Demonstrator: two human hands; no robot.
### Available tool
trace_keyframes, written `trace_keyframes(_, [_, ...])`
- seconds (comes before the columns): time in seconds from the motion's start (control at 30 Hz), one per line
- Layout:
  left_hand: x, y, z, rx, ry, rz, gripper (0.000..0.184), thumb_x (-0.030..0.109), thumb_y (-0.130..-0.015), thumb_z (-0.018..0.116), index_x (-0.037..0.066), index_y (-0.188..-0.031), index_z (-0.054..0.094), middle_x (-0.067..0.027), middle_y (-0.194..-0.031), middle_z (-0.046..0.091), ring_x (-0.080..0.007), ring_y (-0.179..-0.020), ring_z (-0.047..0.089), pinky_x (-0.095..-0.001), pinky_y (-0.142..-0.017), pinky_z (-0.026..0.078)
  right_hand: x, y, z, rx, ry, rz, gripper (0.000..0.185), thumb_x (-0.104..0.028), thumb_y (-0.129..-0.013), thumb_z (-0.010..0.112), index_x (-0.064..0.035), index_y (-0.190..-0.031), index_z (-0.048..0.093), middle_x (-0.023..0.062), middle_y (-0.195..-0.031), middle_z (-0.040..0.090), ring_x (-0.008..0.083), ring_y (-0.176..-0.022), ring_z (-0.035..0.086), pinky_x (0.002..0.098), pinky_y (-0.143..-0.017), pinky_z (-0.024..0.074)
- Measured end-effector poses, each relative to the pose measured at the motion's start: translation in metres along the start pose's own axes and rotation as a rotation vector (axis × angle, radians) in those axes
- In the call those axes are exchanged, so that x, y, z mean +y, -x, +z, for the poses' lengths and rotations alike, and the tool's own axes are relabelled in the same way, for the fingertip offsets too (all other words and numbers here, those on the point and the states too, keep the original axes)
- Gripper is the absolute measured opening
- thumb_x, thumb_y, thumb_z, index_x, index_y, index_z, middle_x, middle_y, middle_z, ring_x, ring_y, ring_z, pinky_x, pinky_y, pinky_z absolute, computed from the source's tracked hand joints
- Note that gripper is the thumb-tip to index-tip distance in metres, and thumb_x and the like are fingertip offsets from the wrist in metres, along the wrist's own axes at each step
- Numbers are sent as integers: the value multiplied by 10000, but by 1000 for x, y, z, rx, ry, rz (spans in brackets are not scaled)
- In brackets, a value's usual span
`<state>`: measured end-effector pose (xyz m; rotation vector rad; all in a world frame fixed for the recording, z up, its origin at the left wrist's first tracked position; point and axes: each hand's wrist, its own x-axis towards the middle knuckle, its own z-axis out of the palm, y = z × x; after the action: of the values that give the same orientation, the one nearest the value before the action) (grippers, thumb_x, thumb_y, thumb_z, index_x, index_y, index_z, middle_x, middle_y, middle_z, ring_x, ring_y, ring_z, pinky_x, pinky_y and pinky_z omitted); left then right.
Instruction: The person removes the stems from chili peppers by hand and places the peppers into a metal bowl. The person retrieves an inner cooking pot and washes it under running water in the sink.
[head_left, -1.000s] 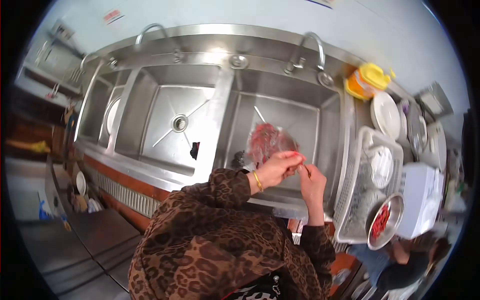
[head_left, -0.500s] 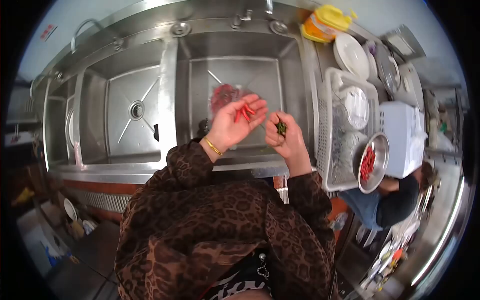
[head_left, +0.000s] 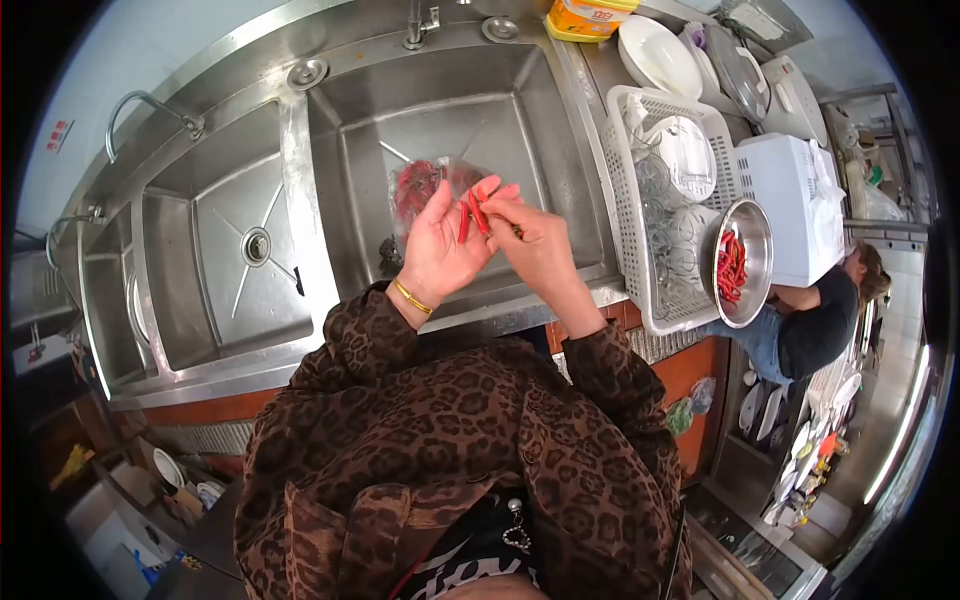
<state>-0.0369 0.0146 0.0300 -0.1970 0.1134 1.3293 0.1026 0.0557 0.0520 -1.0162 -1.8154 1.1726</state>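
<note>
My left hand is palm up over the sink, cradling a few red chilies in its palm and fingers. My right hand reaches across from the right, thumb and fingertips pinched on one red chili at the left hand's fingers. A bit of dark green, like chili stems, shows in the curl of my right hand; the rest is hidden. Beneath the hands, a clear plastic bag with red contents lies in the sink basin.
To the right, a steel bowl of red chilies rests by a white plastic basket of glasses. Behind are a white bowl and a yellow container. A person is farther right. Another basin adjoins on the left.
My right hand has moved left from beside the left hand and now pinches a chili there. The view has turned and shifted somewhat.
</note>
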Motion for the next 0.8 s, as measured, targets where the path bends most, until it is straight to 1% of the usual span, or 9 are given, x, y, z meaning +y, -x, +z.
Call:
trace_keyframes(0.13, [-12, 4, 5, 30, -68, -2, 516, 402, -1041, 373, -10, -1312, 527, -220, -1337, 552, -297, -1232, 531, -408, -1095, 381, -1, 12, -4, -1, 449, -116, 115, -174, -851, 605, -97, -913, 664, 38, -751, 675, 229, -612, 606, 339, -535, 456])
trace_keyframes(0.3, [-27, 4, 0, 84, -121, -9, 485, 376, -1033, 406, -16, -1274, 560, -211, -1319, 566, -287, -1209, 543, -410, -1090, 385, -11, 20, -8, -71, 716, 36, 96, -137, -818, 623, -93, -869, 691, 34, -760, 688, 251, -596, 608, 355, -524, 463])
trace_keyframes(0.37, [-27, 1, -18, 54, -139, 6, 470, 311, -1032, 385, -47, -1304, 522, -232, -1362, 527, -336, -1293, 483, -428, -1123, 349, -4, 26, -8, -24, 801, -119, 94, -169, -804, 625, -102, -855, 667, 34, -730, 667, 250, -574, 601, 358, -504, 458])
trace_keyframes(0.4, [-31, -1, -16, 22, -145, -25, 470, 311, -1032, 385, -47, -1304, 522, -232, -1362, 527, -336, -1293, 483, -428, -1123, 349, -6, 27, -7, 13, 828, -119, 94, -169, -804, 625, -102, -855, 667, 34, -730, 667, 250, -574, 601, 358, -504, 458])
trace_keyframes(0.47, [-36, -1, -12, 110, -195, 90, 415, 308, -1012, 444, -23, -1207, 599, -190, -1273, 598, -285, -1184, 556, -382, -1053, 408, -13, 26, -2, -10, 1132, -136, 83, -187, -803, 628, -111, -834, 635, 45, -695, 643, 239, -550, 592, 352, -485, 449])
trace_keyframes(0.57, [-36, 0, -16, 146, -182, 116, 372, 285, -1000, 469, -16, -1163, 615, -167, -1198, 637, -264, -1130, 587, -366, -1015, 437, -25, 27, -17, 101, 1100, -253, 128, -221, -795, 645, -100, -826, 618, 48, -691, 634, 227, -529, 583, 343, -471, 444])
trace_keyframes(0.63, [-40, -2, -23, 214, -116, 160, 329, 272, -992, 498, -4, -1112, 630, -135, -1091, 677, -236, -1014, 636, -348, -945, 483, -32, 30, -32, -11, 968, -150, 149, -227, -804, 637, -84, -840, 612, 56, -714, 641, 249, -535, 589, 361, -478, 450])
trace_keyframes(0.67, [-46, -5, -16, 205, -129, 146, 329, 272, -992, 498, -4, -1112, 630, -135, -1091, 677, -236, -1014, 636, -348, -945, 483, -33, 31, -40, 10, 971, -145, 149, -227, -804, 637, -84, -840, 612, 56, -714, 641, 249, -535, 589, 361, -478, 450])
trace_keyframes(0.8, [-81, -15, 16, 256, -308, 16, 269, 224, -993, 507, 6, -1076, 641, -104, -1005, 696, -203, -906, 660, -305, -838, 522, -31, 43, -78, 102, 699, 1, 151, -225, -807, 640, -78, -826, 608, 70, -725, 647, 274, -561, 603, 376, -489, 452])
